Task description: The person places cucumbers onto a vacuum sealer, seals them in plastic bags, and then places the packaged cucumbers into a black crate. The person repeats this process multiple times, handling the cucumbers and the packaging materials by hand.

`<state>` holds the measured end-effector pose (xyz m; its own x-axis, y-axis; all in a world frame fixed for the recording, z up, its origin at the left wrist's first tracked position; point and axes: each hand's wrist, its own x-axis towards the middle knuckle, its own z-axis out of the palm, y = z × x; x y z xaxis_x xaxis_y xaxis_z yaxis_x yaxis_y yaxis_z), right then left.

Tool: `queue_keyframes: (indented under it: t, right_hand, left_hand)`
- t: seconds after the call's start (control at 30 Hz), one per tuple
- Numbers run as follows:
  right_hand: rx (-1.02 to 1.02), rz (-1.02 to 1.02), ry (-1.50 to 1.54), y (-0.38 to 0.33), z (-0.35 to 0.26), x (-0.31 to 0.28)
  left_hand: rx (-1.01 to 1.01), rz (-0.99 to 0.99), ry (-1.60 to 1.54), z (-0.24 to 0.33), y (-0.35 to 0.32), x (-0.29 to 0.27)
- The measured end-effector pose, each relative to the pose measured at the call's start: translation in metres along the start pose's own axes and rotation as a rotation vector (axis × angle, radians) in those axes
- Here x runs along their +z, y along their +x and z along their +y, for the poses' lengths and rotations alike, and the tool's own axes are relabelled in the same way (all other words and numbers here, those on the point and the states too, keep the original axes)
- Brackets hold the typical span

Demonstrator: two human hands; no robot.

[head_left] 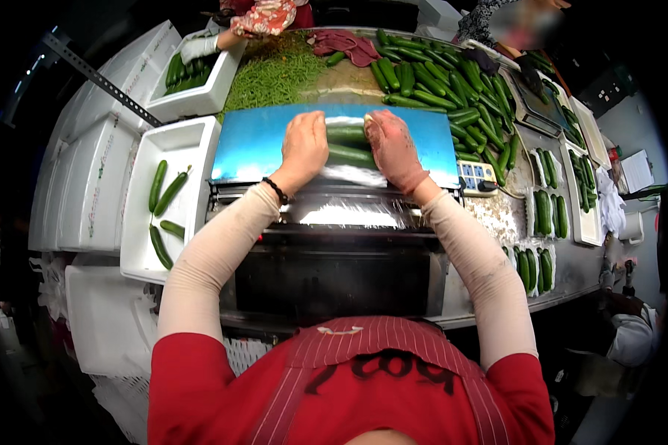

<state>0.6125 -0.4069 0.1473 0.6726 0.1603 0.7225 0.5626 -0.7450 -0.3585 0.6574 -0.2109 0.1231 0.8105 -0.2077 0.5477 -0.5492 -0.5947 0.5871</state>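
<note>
Between my hands, over the blue top plate (252, 144) of a film wrapping machine, a pack of green cucumbers (349, 154) lies crosswise with clear film around it. My left hand (304, 148), a dark bead bracelet at its wrist, is closed on the left end of the pack. Its right end is gripped by my right hand (395, 152), which looks thinly gloved. Most fingertips are hidden behind or under the pack. Nearer to me, shiny clear film (349, 213) stretches over the machine's front.
Left stands a white foam box (131, 222) with several cucumbers. Beyond it, another person's gloved hand (199, 49) reaches into a second foam box (208, 96). Green beans (274, 78) and a cucumber pile (445, 78) cover the far table. Right are a power strip (476, 176) and packed cucumber trays (545, 213).
</note>
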Motion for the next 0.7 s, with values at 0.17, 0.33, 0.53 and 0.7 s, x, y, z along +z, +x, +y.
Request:
queue_keyframes:
  t: [0.17, 0.33, 0.53, 0.7]
  right_hand:
    - [0.1, -0.033, 0.016, 0.0, 0.005, -0.002]
    - [0.207, -0.032, 0.104, -0.014, 0.005, -0.061]
    - [0.105, -0.351, -0.092, -0.07, -0.012, -0.161]
    - [0.847, -0.255, 0.418, -0.075, 0.001, -0.146]
  left_hand:
    - [-0.067, 0.055, -0.113, -0.007, 0.006, -0.003]
    - [0.076, -0.087, -0.128, -0.024, -0.009, -0.076]
    - [0.032, -0.488, 0.041, -0.035, -0.061, -0.191]
    - [-0.523, -0.325, -0.412, -0.037, -0.04, -0.172]
